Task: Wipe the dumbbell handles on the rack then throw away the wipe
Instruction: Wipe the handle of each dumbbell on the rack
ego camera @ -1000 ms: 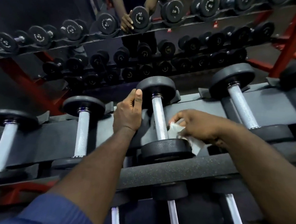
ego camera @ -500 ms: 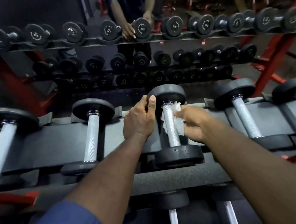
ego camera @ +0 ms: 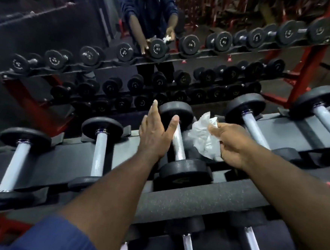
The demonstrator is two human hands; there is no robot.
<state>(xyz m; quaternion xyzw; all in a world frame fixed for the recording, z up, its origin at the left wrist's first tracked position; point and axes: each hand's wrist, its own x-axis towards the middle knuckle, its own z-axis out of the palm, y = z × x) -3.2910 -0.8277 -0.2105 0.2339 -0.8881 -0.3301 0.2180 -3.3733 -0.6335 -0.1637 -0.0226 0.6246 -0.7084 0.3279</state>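
just left of the middle dumbbell (ego camera: 184, 171) on the rack (ego camera: 193, 203), the left hand (ego camera: 155, 136) is released, fingers straight and thumb spread toward its handle (ego camera: 179, 145), while just right of it the right hand (ego camera: 231, 143) pinches the crumpled white wipe (ego camera: 204, 133).

Rack (ego camera: 193, 203): dark grey, with a speckled front rail.
Top shelf: five dumbbells (ego camera: 99, 151) side by side, apart, from 9 to 2 o'clock.
Lower shelf: more handles (ego camera: 188, 249) at 6 o'clock.
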